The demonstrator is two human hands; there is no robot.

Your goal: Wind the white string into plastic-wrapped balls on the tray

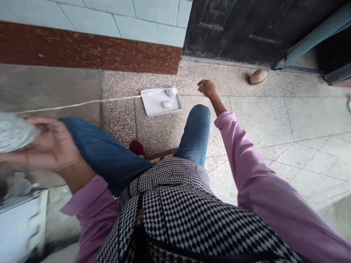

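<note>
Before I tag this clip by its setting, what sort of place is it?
Probably the entrance or porch of a house, though it could be a hallway: a dark panelled door adjoins a wall of pale tiles, above a speckled floor.

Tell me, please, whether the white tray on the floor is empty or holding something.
Holding something: two whitish balls lie inside the white tray, with bare bottom showing beside them.

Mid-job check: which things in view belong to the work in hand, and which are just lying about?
Seemingly in use:
- white cord ball, in the left hand
- white cord, stretching to the tray
- tray, holding two smaller white balls

Seemingly just lying about:
- beige rounded object near the dark door
- white box-like item, partly out of frame
</note>
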